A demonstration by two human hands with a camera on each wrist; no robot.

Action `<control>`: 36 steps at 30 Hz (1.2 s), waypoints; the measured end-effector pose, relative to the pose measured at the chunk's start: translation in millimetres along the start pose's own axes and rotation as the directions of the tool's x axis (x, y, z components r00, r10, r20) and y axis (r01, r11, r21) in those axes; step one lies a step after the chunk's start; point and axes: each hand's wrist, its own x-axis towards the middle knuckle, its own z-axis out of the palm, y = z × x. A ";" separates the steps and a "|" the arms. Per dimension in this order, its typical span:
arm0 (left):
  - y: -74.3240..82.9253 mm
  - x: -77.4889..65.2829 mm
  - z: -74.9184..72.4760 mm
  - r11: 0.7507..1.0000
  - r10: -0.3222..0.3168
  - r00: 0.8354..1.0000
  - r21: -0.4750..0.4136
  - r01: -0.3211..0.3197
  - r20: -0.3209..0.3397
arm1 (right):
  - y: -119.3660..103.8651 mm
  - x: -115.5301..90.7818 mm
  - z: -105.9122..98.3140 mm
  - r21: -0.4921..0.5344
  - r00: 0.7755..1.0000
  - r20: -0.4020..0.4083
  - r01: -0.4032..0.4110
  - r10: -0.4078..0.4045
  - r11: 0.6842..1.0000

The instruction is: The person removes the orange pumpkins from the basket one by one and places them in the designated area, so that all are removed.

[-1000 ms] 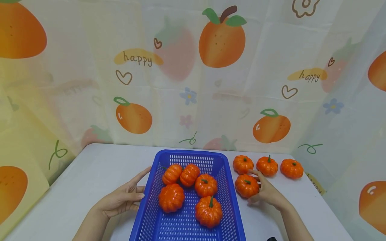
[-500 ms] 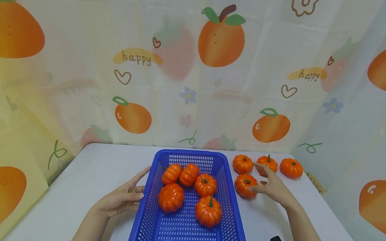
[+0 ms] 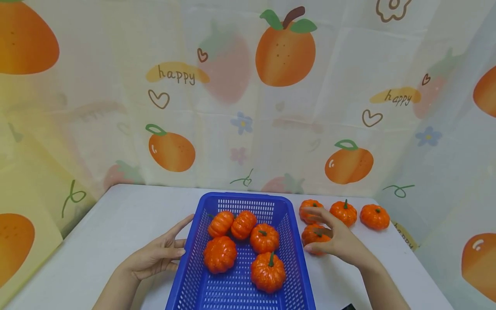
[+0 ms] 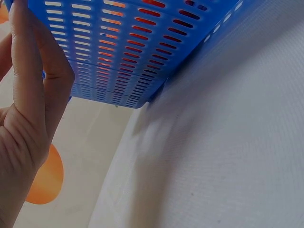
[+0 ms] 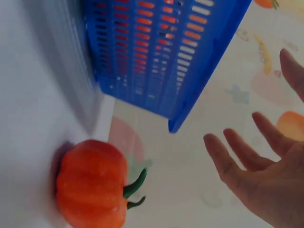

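A blue perforated plastic basket (image 3: 248, 197) stands mid-table with several small orange toy pumpkins (image 3: 268, 272) inside. At its left wall is my left hand (image 3: 156, 256), fingers spread and fingertips right at the side; the left wrist view shows those fingers against the slotted wall (image 4: 118, 57). Right of the basket, my right hand (image 3: 342, 243) hovers with fingers apart and holds nothing. It partly covers a near pumpkin (image 3: 308, 234) and a back pumpkin (image 3: 306, 205). In the right wrist view a pumpkin (image 5: 90, 185) with a green stem sits below the spread fingers.
Two more pumpkins stand at the back right, one upright (image 3: 343, 213) and one near the table's right edge (image 3: 374, 216). A fruit-printed curtain (image 3: 240, 142) hangs behind the white table (image 3: 147, 206). A small black object (image 3: 349, 307) shows at the bottom edge.
My right hand has left the near pumpkin's side, moved back and right, then shifted left over the two pumpkins nearest the basket. The left hand, basket and pumpkins have stayed put.
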 end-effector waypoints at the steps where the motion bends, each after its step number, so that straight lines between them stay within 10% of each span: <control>1: 0.2 -0.1 0.2 1.000 -0.001 1.000 0.001 0.001 -0.001 | -1.6 1.0 2.2 -0.001 1.000 0.022 0.015 -0.015 1.000; 9: 1.5 0.2 1.3 1.000 0.000 1.000 -0.021 0.001 0.015 | -13.6 12.2 19.9 0.059 0.963 0.237 0.121 -0.132 0.991; 23: 0.4 -0.3 0.4 1.000 0.005 1.000 -0.020 -0.005 0.017 | -28.4 31.6 53.7 0.129 0.808 0.549 0.170 -0.213 0.977; 36: -1.3 0.4 -1.9 0.999 0.021 0.999 -0.032 -0.019 0.047 | -28.8 46.8 75.7 -0.079 0.788 0.610 0.156 -0.076 0.985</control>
